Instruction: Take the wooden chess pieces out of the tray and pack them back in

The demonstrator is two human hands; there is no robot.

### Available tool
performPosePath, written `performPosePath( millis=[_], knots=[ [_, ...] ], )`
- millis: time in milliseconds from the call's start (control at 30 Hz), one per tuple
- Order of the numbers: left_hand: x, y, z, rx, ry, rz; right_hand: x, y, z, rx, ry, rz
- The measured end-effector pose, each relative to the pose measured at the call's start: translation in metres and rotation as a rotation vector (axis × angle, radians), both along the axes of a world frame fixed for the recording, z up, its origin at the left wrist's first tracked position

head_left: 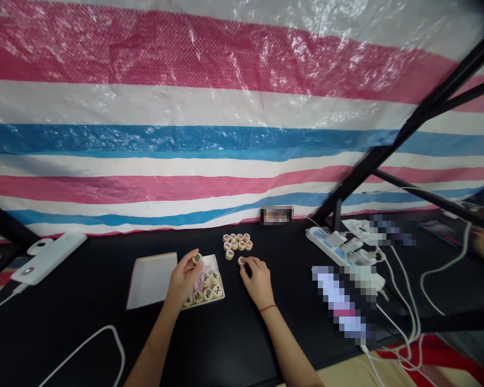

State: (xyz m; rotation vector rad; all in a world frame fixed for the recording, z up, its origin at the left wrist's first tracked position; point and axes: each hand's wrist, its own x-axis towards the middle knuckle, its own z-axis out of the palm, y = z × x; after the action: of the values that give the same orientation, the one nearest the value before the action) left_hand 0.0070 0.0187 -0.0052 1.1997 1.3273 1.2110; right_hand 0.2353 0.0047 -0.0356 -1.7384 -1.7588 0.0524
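Round, cream game piece point(197, 258), marked in black; pinched in left hand point(181, 275)

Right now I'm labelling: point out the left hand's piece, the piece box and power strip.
Held piece point(197, 258), head view: marked face.
Piece box point(218, 265), head view: right rim.
Power strip point(314, 234), head view: left end.

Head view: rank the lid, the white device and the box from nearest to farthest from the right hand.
From the right hand:
1. Box: just to its left.
2. Lid: farther left, past the box.
3. White device: farthest, at the table's left side.
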Motion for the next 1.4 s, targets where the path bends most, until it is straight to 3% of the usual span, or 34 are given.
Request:
performPosePath(
  millis=[133,233,333,433,600,733,900,967,1100,1400],
  knots=[
    [-0.001,-0.001,-0.003,0.057,0.107,-0.052,0.0,0.008,0.001,-0.011,-0.011,0.013],
    [-0.001,-0.003,-0.002,0.195,0.301,-0.055,-0.006,0.008,0.012,0.01,0.028,0.033],
    [0.004,-0.007,0.004,0.342,0.471,-0.067,-0.023,-0.002,0.031,0.052,0.158,0.122],
    [0.01,-0.012,0.006,0.44,0.545,-0.117,-0.047,-0.015,0.049,-0.005,0.303,0.322],
    [0.012,-0.016,0.0,0.525,0.611,-0.157,-0.071,-0.023,0.062,-0.025,0.453,0.331],
    [0.013,-0.016,-0.001,0.539,0.63,-0.174,-0.065,-0.018,0.056,0.002,0.479,0.316],
    [0.013,-0.015,0.003,0.508,0.66,-0.169,-0.03,0.002,0.026,0.106,0.382,-0.015],
    [0.011,-0.015,0.003,0.496,0.658,-0.161,-0.015,0.011,0.013,0.092,0.291,-0.072],
    [0.01,-0.013,0.002,0.507,0.648,-0.167,-0.002,0.018,-0.002,0.048,0.187,-0.007],
    [0.01,-0.013,0.008,0.48,0.65,-0.204,-0.008,0.018,0.0,-0.008,0.067,0.003]
  ],
)
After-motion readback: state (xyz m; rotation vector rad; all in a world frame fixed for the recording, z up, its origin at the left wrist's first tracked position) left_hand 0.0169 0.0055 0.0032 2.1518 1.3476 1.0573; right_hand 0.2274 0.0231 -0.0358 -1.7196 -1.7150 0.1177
